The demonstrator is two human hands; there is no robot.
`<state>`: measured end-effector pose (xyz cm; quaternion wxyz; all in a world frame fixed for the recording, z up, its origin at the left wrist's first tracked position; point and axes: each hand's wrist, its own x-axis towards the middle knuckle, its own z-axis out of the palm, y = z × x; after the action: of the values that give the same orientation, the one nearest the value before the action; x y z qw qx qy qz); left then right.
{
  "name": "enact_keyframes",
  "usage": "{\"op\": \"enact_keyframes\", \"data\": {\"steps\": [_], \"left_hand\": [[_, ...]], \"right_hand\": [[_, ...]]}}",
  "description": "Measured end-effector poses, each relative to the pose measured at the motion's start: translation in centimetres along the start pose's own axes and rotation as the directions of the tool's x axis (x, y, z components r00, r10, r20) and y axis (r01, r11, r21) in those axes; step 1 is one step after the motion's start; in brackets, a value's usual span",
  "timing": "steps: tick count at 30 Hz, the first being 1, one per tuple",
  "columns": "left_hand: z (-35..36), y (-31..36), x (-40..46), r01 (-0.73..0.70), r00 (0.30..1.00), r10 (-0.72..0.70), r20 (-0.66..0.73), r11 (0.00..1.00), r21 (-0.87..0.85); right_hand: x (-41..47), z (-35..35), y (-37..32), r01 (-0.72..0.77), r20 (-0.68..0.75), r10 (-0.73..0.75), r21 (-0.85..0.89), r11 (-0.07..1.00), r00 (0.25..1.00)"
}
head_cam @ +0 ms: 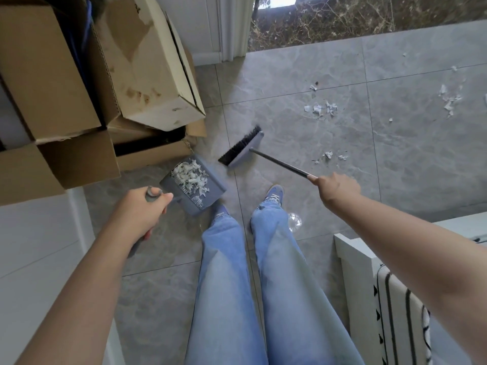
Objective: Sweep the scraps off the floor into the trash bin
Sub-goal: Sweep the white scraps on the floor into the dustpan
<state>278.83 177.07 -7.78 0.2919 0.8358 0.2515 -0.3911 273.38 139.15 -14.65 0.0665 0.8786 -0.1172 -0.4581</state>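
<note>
My left hand (139,214) grips the handle of a grey dustpan (193,185), which hangs above the floor near my left foot and carries a heap of white paper scraps (191,176). My right hand (336,188) holds the dark handle of a broom; the broom head (242,147), grey with black bristles, hovers just right of the dustpan. More white scraps lie on the grey tiles: one cluster (321,109) beyond the broom, a small cluster (329,156) near the handle, another cluster (450,97) at the far right. No trash bin is in view.
Stacked cardboard boxes (79,88) fill the left side, one open at floor level (152,148). A white cabinet (39,259) stands at lower left. White furniture with a striped cloth (390,299) is at lower right. A dark marble strip (369,19) borders the far floor.
</note>
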Motion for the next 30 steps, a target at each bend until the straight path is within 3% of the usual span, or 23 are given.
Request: {"op": "enact_keyframes", "data": {"steps": [2, 4, 6, 8, 9, 17, 21, 26, 30], "left_hand": [[0.3, 0.4, 0.4, -0.01, 1.0, 0.01, 0.018, 1.0, -0.025], [0.7, 0.7, 1.0, 0.001, 1.0, 0.0, 0.027, 0.999, -0.034], [1.3, 1.1, 1.5, 0.001, 0.999, 0.0, 0.036, 1.0, -0.02], [2.1, 1.8, 1.9, -0.024, 0.999, 0.024, 0.047, 1.0, 0.004], [2.5, 2.2, 2.1, -0.039, 0.998, 0.038, 0.051, 0.999, 0.022], [5.6, 5.3, 4.2, -0.171, 0.985, 0.157, 0.075, 0.95, 0.262], [6.4, 7.8, 5.2, -0.242, 0.97, 0.218, 0.107, 0.904, 0.352], [6.5, 9.4, 5.6, -0.234, 0.971, 0.2, 0.131, 0.913, 0.336], [6.1, 10.1, 5.7, -0.169, 0.983, 0.138, 0.119, 0.935, 0.313]], "right_hand": [[-0.4, 1.1, 1.8, -0.071, 0.035, 0.068, 0.097, 0.993, 0.997], [-0.7, 2.1, 2.9, -0.151, 0.155, 0.105, 0.327, 0.933, 0.982], [-1.4, 3.1, 3.3, -0.292, 0.322, 0.096, 0.642, 0.709, 0.942], [-2.6, 3.6, 3.1, -0.417, 0.429, 0.073, 0.805, 0.423, 0.9], [-3.1, 3.7, 2.8, -0.43, 0.438, 0.058, 0.837, 0.338, 0.897], [-0.1, 3.3, -2.7, -0.481, 0.48, 0.035, 0.876, 0.028, 0.877], [-0.4, 3.9, -7.5, -0.482, 0.483, 0.012, 0.871, 0.094, 0.876], [-5.0, 4.9, -9.7, -0.549, 0.532, -0.161, 0.832, -0.08, 0.831], [-8.2, 4.6, -9.1, -0.47, 0.452, -0.155, 0.876, -0.11, 0.878]]}}
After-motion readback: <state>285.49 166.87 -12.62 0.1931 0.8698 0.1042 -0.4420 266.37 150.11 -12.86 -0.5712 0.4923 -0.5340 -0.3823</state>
